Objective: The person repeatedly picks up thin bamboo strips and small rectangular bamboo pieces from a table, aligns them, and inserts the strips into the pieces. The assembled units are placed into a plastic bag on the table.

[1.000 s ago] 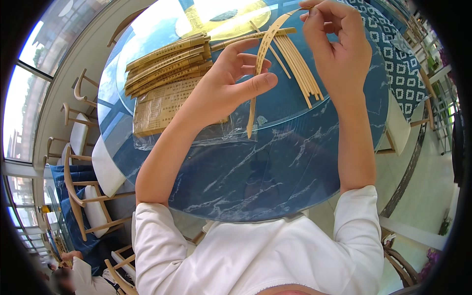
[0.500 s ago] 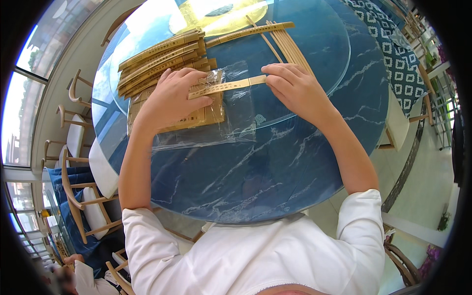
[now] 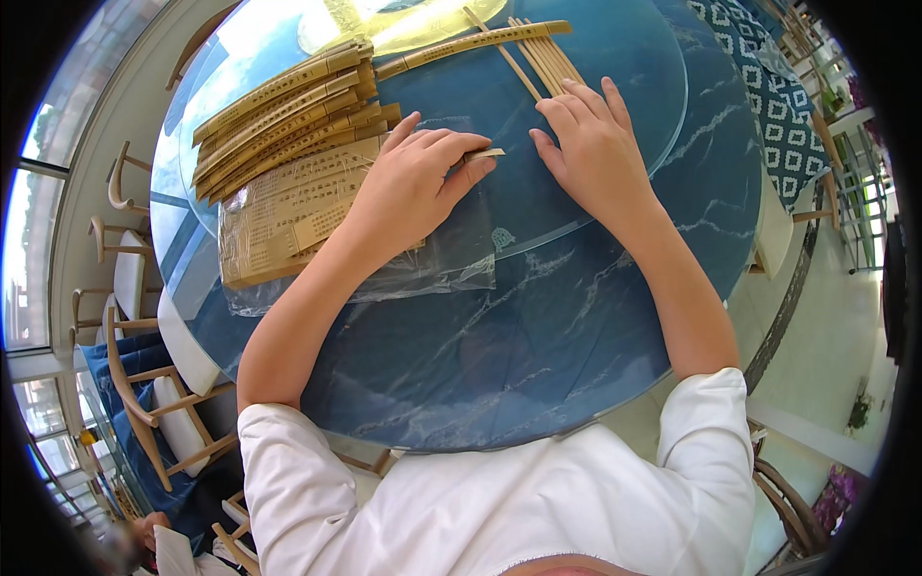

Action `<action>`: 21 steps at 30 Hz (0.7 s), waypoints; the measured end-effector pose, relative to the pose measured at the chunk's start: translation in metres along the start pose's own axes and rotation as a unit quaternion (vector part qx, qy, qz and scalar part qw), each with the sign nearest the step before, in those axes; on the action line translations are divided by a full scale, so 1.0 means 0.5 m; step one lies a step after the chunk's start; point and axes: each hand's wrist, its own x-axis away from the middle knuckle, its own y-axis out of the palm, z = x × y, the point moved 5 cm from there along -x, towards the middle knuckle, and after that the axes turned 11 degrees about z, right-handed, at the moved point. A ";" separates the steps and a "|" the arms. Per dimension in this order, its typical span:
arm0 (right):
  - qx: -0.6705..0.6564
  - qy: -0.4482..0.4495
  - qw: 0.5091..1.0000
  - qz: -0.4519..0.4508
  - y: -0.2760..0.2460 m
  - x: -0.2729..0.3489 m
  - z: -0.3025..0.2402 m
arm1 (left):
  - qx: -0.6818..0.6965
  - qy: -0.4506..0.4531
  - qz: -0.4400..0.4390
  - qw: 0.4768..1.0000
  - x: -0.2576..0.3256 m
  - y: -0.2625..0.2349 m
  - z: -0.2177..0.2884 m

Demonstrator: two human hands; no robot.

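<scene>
My left hand (image 3: 403,187) pinches a gold printed paper chopstick sleeve (image 3: 488,153); only its end shows past the thumb and fingertips, the rest is hidden. My right hand (image 3: 597,144) has its fingers spread, their tips at the near ends of several pale wooden chopsticks (image 3: 547,60). It cannot be told whether they touch. One chopstick (image 3: 501,50) lies apart to the left. A long gold sleeve (image 3: 461,45) rests across the far ends. Left of my left hand is a layered pile of gold sleeves (image 3: 288,110), with a flat stack of sleeves (image 3: 279,206) nearer me.
Clear plastic wrap (image 3: 461,259) lies around the flat stack. All this is on a round blue marbled table (image 3: 461,355) with a raised glass disc (image 3: 663,106). A yellow round piece (image 3: 403,24) sits at the far side. Wooden chairs (image 3: 178,413) stand left.
My right hand has let go of the sleeve's end and moved up and right to the chopsticks, fingers spreading. My left hand has moved right, keeping the sleeve and turning it.
</scene>
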 end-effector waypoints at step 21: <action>-0.185 0.325 0.890 0.261 -0.208 -0.022 0.175 | 0.192 -0.197 -0.036 0.961 0.004 -0.022 -0.029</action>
